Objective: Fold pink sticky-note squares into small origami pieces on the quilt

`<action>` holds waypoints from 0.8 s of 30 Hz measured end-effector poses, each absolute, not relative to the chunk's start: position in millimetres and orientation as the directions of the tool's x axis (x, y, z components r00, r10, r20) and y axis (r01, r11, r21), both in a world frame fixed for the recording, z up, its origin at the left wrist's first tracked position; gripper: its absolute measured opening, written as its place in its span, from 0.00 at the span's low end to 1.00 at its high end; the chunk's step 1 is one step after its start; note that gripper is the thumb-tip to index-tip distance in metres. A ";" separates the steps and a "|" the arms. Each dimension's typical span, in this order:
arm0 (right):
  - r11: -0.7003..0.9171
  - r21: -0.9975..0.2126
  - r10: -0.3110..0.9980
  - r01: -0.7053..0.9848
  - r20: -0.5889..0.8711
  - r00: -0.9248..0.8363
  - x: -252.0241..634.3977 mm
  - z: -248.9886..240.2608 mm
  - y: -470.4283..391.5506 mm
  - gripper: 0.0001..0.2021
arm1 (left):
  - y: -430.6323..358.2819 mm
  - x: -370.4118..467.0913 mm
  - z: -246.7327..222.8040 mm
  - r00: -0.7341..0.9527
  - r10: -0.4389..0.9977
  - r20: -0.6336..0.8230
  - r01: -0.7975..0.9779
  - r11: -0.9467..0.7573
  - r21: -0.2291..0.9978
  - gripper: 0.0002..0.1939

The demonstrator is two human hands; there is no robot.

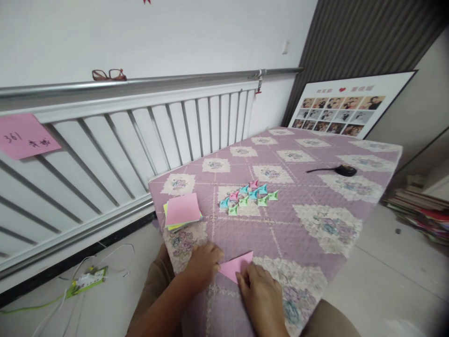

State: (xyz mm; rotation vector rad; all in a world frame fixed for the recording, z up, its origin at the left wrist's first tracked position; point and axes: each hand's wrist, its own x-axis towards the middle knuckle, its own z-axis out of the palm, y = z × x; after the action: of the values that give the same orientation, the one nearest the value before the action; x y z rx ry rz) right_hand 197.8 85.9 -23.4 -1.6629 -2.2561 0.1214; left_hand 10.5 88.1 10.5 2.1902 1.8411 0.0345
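A pink sheet of paper [234, 267], folded into a triangle, lies near the front edge of the cloth-covered table. My left hand [203, 264] has its fingers curled at the paper's left corner. At the right side, my right hand [262, 294] grips the paper with the thumb along its lower edge and the other fingers bent. Beyond my hands, small folded paper pieces [253, 194] in pink, blue and green stand in slanted rows. A stack of square coloured paper [182, 209], pink on top, sits at the table's left edge.
A purple floral tablecloth [242, 234] covers the table. A black object with a thin strap or cord [346, 170] lies far right. A white radiator [196, 124] borders the left side; eyeglasses [108, 75] rest on its pipe. On the floor is a green power strip [87, 282].
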 end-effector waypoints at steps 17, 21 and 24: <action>0.569 -0.268 0.798 0.778 0.407 -0.444 202.8 -40.8 71.7 0.06 | 83.9 12.3 -1.5 0.719 0.673 0.170 0.695 -0.701 -0.162 0.15; 0.618 -0.205 0.756 0.759 0.421 -0.501 206.8 -47.2 63.8 0.13 | 80.6 12.4 1.7 0.725 0.670 0.160 0.689 -0.706 -0.168 0.16; 0.599 -0.167 0.769 0.783 0.392 -0.505 207.1 -42.9 60.1 0.15 | 70.7 10.4 2.9 0.722 0.679 0.136 0.691 -0.696 -0.196 0.17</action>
State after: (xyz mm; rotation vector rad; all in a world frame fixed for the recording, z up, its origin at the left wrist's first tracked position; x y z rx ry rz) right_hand 207.1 60.1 -42.9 -1.2393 -2.4013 -0.0449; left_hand 10.4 70.7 2.9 3.1291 1.2653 0.0908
